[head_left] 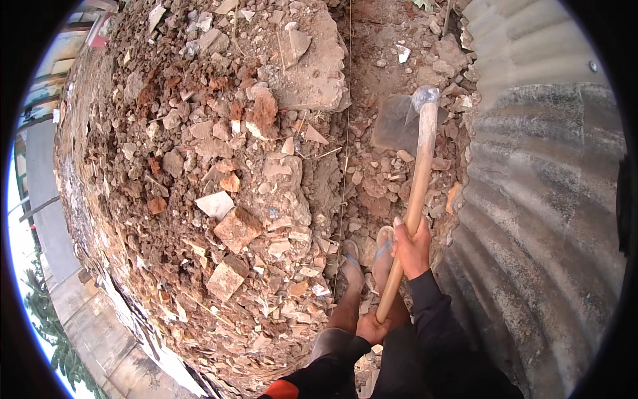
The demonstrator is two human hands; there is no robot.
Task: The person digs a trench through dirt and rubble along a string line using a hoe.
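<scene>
A hoe [419,169] with a long pale wooden handle is in both of my hands. My left hand [372,328] is closed round the handle's lower end, close to my legs. Farther up the shaft, my right hand [413,248] wraps the wood with its fingers. The broad, dirt-grey blade [397,124] lies at the far end, over loose soil in a narrow trench [382,176]. Soil and small stones surround the blade; how deep its edge sits, I cannot tell.
My sandalled feet [381,263] stand in the trench. A thin string [345,153] runs along its left side. Broken rubble [199,146] heaps up on the left, with a concrete slab [309,60] at the trench edge. Corrugated sheeting [531,199] borders the right.
</scene>
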